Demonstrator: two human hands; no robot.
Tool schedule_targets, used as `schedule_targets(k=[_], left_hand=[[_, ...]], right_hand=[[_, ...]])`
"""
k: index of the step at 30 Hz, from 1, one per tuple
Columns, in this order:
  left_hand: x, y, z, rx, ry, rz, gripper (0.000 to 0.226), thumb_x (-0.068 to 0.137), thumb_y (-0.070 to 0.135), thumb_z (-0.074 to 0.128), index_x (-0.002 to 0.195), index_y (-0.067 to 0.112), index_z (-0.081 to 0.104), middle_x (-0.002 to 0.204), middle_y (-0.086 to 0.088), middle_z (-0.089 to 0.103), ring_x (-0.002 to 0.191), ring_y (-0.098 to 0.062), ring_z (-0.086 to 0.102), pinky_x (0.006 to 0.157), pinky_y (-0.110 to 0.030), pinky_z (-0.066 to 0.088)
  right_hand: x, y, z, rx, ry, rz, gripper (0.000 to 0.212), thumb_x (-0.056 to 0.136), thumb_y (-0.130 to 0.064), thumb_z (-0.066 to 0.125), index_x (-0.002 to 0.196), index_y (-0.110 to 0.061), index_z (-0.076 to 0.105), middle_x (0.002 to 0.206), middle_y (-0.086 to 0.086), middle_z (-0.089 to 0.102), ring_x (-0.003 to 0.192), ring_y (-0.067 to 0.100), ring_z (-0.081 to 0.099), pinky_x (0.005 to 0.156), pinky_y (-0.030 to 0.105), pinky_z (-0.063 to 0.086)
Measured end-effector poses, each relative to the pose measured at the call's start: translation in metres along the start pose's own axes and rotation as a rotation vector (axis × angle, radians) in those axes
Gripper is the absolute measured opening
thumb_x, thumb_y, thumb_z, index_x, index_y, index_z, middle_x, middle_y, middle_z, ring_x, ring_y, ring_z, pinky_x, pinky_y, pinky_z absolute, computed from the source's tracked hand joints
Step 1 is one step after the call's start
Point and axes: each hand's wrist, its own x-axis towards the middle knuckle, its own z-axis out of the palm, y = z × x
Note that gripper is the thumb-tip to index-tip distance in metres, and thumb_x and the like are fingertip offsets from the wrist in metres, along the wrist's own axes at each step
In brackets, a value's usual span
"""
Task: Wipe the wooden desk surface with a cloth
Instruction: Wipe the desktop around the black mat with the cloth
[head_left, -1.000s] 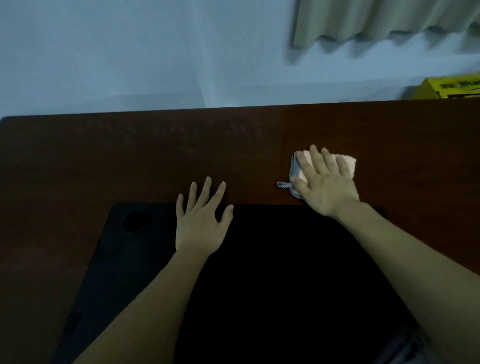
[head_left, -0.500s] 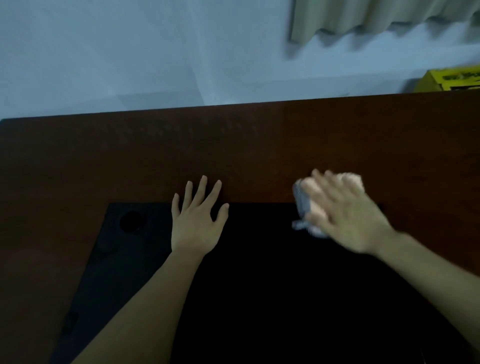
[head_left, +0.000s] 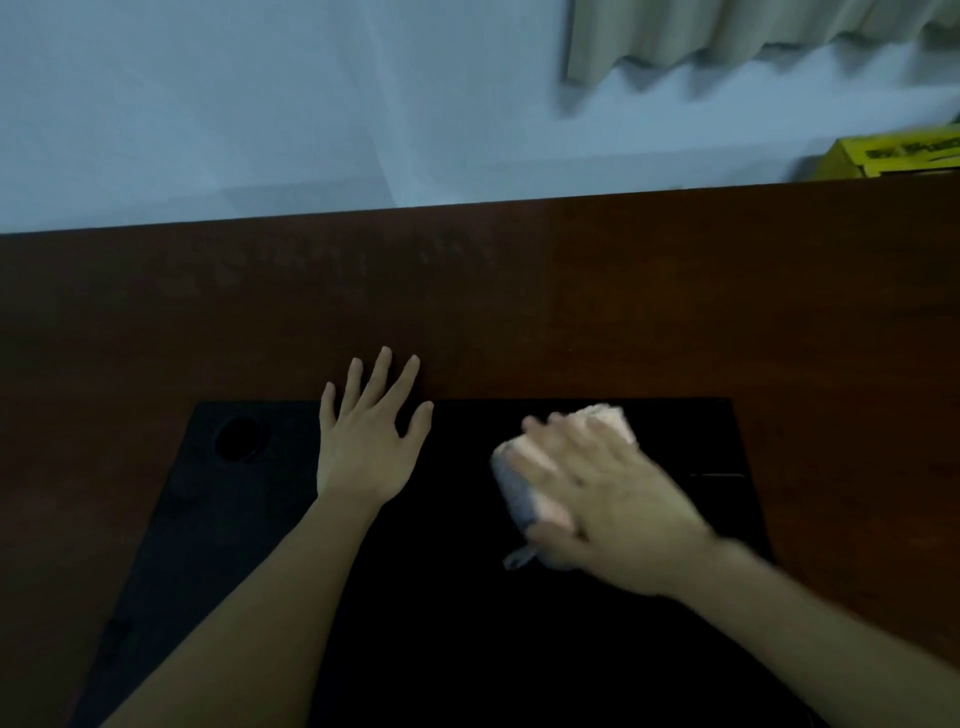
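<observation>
The dark wooden bench (head_left: 519, 291) fills most of the view, its far edge running below a pale wall (head_left: 208, 104), with the hem of a curtain (head_left: 727, 36) hanging at upper right and a yellow box (head_left: 904, 153) at the far right corner. On the near half of the bench lies a large black mat (head_left: 249, 519), with a round dark mark near its left rear corner. The left hand (head_left: 363, 447) lies flat, fingers spread, palm on the mat and fingertips reaching over the mat's rear edge onto the wood; it looks to be steadying rather than working. The right hand (head_left: 608, 499) is blurred by motion and lies flat on the cloth (head_left: 519, 493), fingers straight and slightly fanned, pressing the pad down onto the mat (a small loop or tag pokes out of the cloth's near end). The cloth is a folded pad, pale pink on top with a grey side, and it sits on the right half of the mat, not on bare wood. As for progress, the wood shows no clear wet track or streak that would mark a wiped area, so I cannot tell how much is done; judging by the broad spans of wood at the left, right and back, much of the bench may remain to be covered.
</observation>
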Motion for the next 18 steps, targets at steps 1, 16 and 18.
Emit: schedule_targets(k=[1, 16, 18], left_hand=[[0.001, 0.001, -0.001, -0.002, -0.011, 0.003, 0.059, 0.102, 0.062, 0.02, 0.158, 0.047, 0.008, 0.167, 0.015, -0.007, 0.154, -0.014, -0.015, 0.124, -0.042, -0.011], [0.0, -0.001, 0.0, 0.0, 0.001, -0.01, 0.06, 0.102, 0.063, 0.023, 0.158, 0.048, 0.011, 0.168, 0.015, -0.004, 0.155, -0.014, -0.011, 0.125, -0.044, -0.008], [-0.001, -0.001, 0.0, -0.002, 0.018, -0.005, 0.06, 0.101, 0.063, 0.022, 0.158, 0.048, 0.011, 0.168, 0.015, -0.003, 0.155, -0.014, -0.01, 0.125, -0.044, -0.007]], right_hand=[[-0.003, 0.023, -0.001, -0.054, 0.039, 0.073, 0.072, 0.102, -0.063, 0.026, 0.162, -0.023, 0.026, 0.167, 0.012, 0.025, 0.152, 0.034, 0.026, 0.121, 0.047, 0.01], [0.04, -0.039, -0.001, 0.0, 0.017, 0.251, 0.073, 0.101, -0.062, 0.005, 0.163, -0.026, -0.01, 0.169, 0.006, -0.016, 0.157, 0.028, -0.014, 0.124, 0.05, -0.011], [0.022, -0.041, 0.004, 0.017, 0.049, 0.113, 0.072, 0.103, -0.065, 0.016, 0.164, -0.029, 0.001, 0.171, 0.003, -0.007, 0.157, 0.024, -0.008, 0.123, 0.045, -0.011]])
